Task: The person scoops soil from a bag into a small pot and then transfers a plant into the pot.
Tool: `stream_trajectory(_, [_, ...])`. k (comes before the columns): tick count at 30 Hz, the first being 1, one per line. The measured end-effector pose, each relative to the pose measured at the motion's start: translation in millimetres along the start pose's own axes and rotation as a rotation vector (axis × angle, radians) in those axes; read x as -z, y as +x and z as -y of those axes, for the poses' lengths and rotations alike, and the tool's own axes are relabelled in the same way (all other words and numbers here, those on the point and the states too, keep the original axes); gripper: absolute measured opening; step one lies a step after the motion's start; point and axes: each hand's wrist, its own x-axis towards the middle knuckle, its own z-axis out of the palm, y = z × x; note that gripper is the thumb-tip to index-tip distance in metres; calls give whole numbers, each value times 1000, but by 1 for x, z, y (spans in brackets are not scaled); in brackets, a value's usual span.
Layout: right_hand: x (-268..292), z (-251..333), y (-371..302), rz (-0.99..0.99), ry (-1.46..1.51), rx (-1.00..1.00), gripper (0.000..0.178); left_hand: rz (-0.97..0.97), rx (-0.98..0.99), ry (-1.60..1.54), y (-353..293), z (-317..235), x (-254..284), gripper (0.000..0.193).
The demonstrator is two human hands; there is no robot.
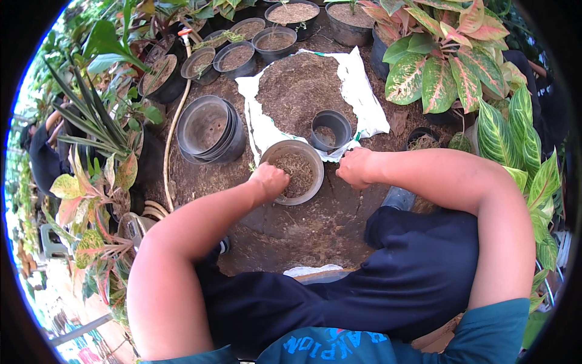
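"Where was the filled pot [319,173]?"

"On the brown ground [267,236], at the near edge of the white sack [370,109], left of the small black pot [314,134]."

"And the grip?"

"The left hand [270,181] was at the pot's left rim, fingers curled in narrow; whether they pinched rim or soil [297,173], I couldn't tell. The right hand [354,168] was just beside the right rim, apart from it, fingers bunched; I couldn't tell whether it held anything."

"How did it seem to handle?"

"Thin plastic, I judged: fairly stiff, slightly springy, light but for its fill. The soil looked loose and crumbly, liable to spill if tipped. The dusty rim probably wasn't slippery."

"Best hold?"

"Both hands, opposite sides, under the rim."
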Motion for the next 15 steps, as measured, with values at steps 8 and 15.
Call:
stream_trajectory(8, [15, 21, 9, 31, 18, 103, 36, 41, -4, 22, -1, -4, -11, 68])
stream_trajectory(15, [28, 21, 4, -40, 47, 78, 29, -18, -77, 126, 3, -6, 8, 60])
